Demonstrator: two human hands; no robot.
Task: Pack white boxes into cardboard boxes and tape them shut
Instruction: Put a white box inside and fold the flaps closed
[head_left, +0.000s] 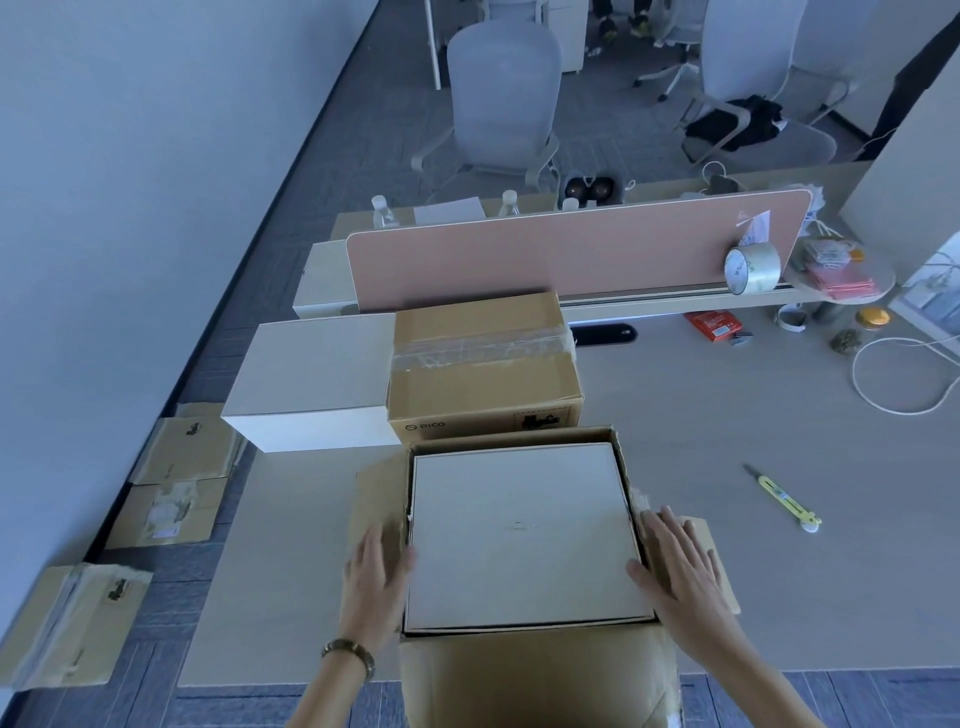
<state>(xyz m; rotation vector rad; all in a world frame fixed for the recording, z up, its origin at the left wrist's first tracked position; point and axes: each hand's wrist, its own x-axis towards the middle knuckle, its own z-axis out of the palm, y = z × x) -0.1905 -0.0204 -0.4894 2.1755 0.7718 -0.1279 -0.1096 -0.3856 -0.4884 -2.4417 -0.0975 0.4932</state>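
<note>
An open cardboard box (535, 670) stands at the near edge of the table, and a white box (519, 530) lies flat inside it, filling the opening. My left hand (376, 582) rests with straight fingers on the box's left flap. My right hand (680, 566) lies flat on the right flap, thumb at the white box's edge. Behind it stands a taped-shut cardboard box (483, 364). Another white box (317, 379) sits to that one's left. A roll of clear tape (753, 267) leans on the pink divider.
A yellow utility knife (784, 501) lies on the table at right. A white cable (904, 374), jars and red packets lie at far right. Taped cardboard boxes (176, 483) sit on the floor at left. Office chairs (501, 98) stand beyond the pink divider (571, 249).
</note>
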